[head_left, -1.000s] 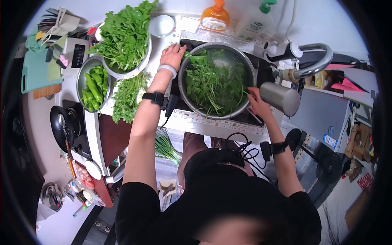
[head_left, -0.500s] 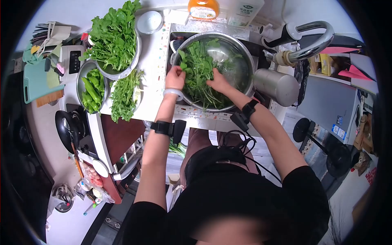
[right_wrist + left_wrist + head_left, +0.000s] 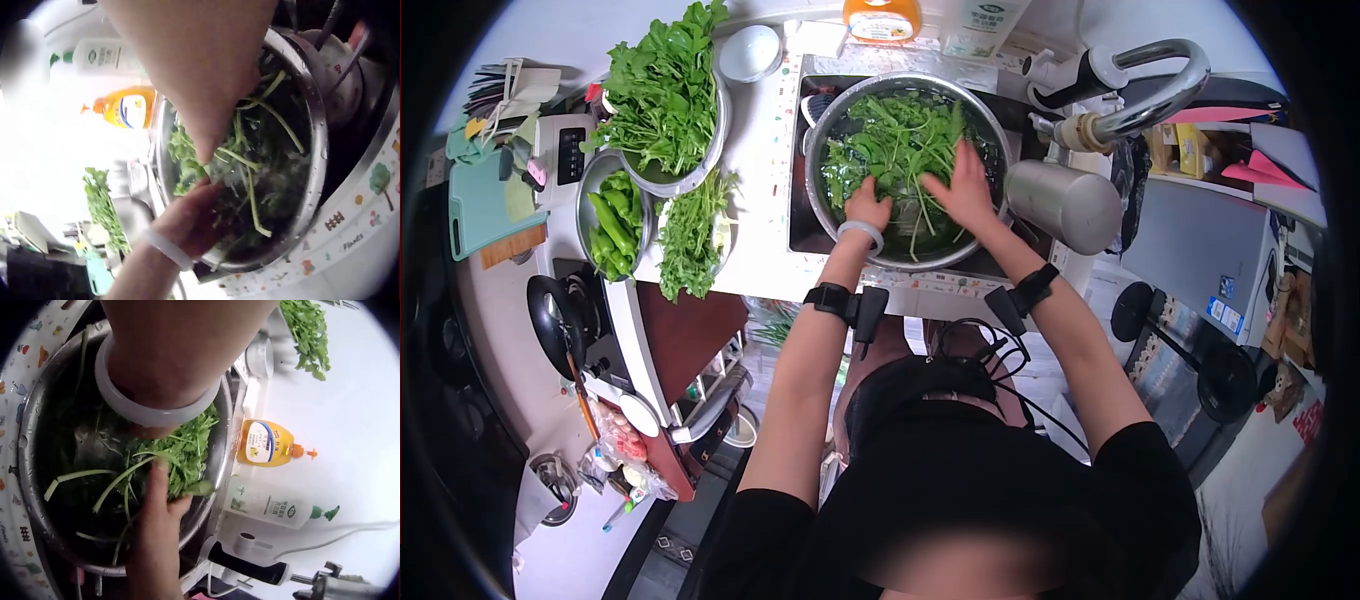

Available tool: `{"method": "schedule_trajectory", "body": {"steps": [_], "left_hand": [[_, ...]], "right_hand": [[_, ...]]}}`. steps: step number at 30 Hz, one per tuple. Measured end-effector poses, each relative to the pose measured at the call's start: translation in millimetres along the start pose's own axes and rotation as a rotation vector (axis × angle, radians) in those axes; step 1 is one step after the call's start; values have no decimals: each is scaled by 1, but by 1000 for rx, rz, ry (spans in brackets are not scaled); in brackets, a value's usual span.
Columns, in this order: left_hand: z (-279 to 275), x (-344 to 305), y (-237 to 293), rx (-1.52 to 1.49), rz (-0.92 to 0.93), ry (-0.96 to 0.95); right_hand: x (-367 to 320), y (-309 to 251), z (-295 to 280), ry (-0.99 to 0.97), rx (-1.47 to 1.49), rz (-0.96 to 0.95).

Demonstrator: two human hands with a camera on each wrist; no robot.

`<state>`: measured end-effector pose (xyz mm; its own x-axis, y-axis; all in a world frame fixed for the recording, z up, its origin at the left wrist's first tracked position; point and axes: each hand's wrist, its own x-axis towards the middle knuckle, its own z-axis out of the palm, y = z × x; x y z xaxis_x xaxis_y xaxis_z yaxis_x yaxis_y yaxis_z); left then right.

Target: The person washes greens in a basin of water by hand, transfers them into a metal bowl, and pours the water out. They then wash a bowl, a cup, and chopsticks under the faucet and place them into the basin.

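A round metal basin point(image 3: 818, 215) of water stands in the sink, with leafy greens point(image 3: 900, 140) floating in it, their pale stems toward the near side. My left hand point(image 3: 868, 207) reaches over the basin's near left rim, fingertips dipping among the leaves. On the other side of the bunch, my right hand point(image 3: 968, 190) lies against the greens with fingers fairly straight and thumb spread. In the right wrist view the left hand point(image 3: 197, 215) is low in the water beside loose stems, its fingers partly hidden. A white bracelet point(image 3: 862, 235) circles the left wrist.
The faucet point(image 3: 1160, 90) and a metal cylinder point(image 3: 1065, 207) stand right of the basin. On the left are a bowl of greens point(image 3: 660, 110), a bowl of green peppers point(image 3: 612, 225) and more greens point(image 3: 690, 240). An orange soap bottle point(image 3: 882, 18) stands behind.
Both hands have moved from the basin's outer rims in over the greens. The greens have shifted toward the far side of the basin, and the right hand's fingers have straightened since half a second ago.
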<state>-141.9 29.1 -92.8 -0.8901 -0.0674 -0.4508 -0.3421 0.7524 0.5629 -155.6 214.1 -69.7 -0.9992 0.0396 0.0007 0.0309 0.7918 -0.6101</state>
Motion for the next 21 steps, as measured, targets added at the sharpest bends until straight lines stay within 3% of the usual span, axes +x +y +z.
{"method": "schedule_trajectory", "body": {"steps": [4, 6, 9, 12, 13, 14, 16, 18, 20, 21], "left_hand": [[-8, -4, 29, 29, -98, -250], [-6, -13, 31, 115, -65, -250], [-14, -40, 39, 172, 193, -81], [-38, -44, 37, 157, 137, 24], [-42, -43, 41, 30, 45, 136], [-38, -38, 39, 28, 46, 136], [-17, -21, 26, -67, 123, 165], [2, -4, 20, -59, 115, 152], [10, 5, 18, -49, -186, -64], [2, 4, 22, -98, -239, -102]], "right_hand": [[4, -25, -5, -401, -312, 32], [10, -10, 9, -399, -288, 40], [24, 15, 18, -508, -140, 138], [26, -14, -14, -368, -226, 148], [23, -17, -12, -229, -174, 44], [18, -26, -14, -228, -176, 43], [14, -44, -20, -415, -428, -130], [15, -25, -2, -406, -416, -151], [21, 1, 11, -505, -234, 52], [21, 5, 12, -462, -213, 56]]}}
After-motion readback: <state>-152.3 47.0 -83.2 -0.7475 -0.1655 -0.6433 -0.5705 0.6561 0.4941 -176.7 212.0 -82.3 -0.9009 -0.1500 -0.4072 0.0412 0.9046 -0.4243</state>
